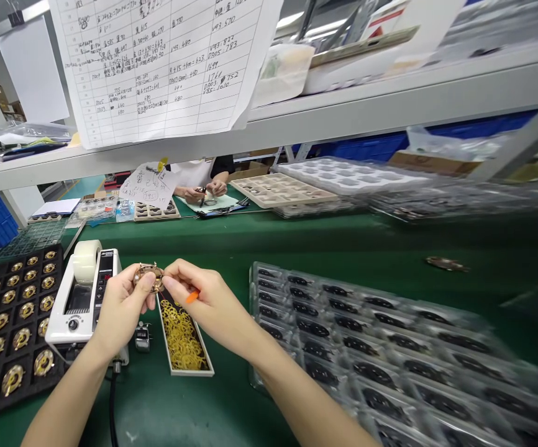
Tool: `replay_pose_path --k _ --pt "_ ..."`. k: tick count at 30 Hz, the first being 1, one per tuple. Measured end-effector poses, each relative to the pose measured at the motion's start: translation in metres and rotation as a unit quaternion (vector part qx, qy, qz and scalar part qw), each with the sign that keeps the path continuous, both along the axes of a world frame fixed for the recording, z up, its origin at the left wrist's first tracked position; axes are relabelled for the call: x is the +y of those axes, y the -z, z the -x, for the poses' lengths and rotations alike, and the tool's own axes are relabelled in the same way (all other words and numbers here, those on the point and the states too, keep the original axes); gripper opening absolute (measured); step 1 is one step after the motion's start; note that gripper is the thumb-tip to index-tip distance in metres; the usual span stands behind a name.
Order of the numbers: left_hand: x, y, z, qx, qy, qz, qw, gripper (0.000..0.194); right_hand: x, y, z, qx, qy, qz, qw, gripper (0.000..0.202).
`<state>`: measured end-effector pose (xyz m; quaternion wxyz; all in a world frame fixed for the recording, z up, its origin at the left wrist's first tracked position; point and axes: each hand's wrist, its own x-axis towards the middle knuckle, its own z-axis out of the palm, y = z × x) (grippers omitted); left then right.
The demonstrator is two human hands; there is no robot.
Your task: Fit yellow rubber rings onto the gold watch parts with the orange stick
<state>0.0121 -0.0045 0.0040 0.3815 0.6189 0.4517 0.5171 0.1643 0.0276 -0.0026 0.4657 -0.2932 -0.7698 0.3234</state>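
My left hand [127, 298] pinches a rose-gold watch case [150, 276] with lugs between thumb and fingers. My right hand [199, 288] is closed, its thumb and forefinger meeting at the right edge of the case. From its curled fingers sticks out the orange end [192, 297] of a thin tool; the rest is hidden by the hand. Just under both hands lies a narrow white box [210, 374] filled with yellow rings [182, 341]. A small metal counter-like device [142, 337] sits on the green mat left of the box.
A white tape dispenser [66, 323] and a black tray of gold watch cases [5, 301] stand at left. Clear plastic trays [334, 335] with black parts fill the right. A loose metal piece [446, 264] lies beyond. Overhead runs a shelf [343, 118]; across the bench a person's hands [206, 192] work.
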Motion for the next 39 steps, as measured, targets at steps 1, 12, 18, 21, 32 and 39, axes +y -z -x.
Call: replay_pose_path --k 1,12,18,21,32,39 --pt "0.0 0.001 -0.001 -0.002 0.007 0.005 1.0 0.03 0.001 0.001 0.001 0.01 0.01 -0.001 1.0 0.02" --pt "0.003 0.012 0.002 0.226 -0.151 -0.268 0.925 0.026 -0.009 -0.002 0.005 0.09 0.03 0.085 0.992 0.035" --pt "0.013 0.032 -0.003 0.346 -0.193 -0.426 0.813 0.038 -0.012 -0.004 0.006 0.198 -0.099 0.231 0.947 0.04" --pt "0.005 0.029 -0.011 0.348 -0.21 -0.416 0.813 0.041 -0.013 -0.005 0.003 0.203 -0.075 0.2 0.956 0.035" --pt "-0.102 0.109 0.021 -0.233 -0.253 0.186 0.92 0.056 0.005 -0.008 -0.034 0.271 0.267 -0.003 0.925 0.007" --pt "-0.102 0.102 0.055 -0.202 -0.379 0.103 0.897 0.045 -0.011 -0.013 -0.027 0.206 0.205 0.041 0.956 0.012"
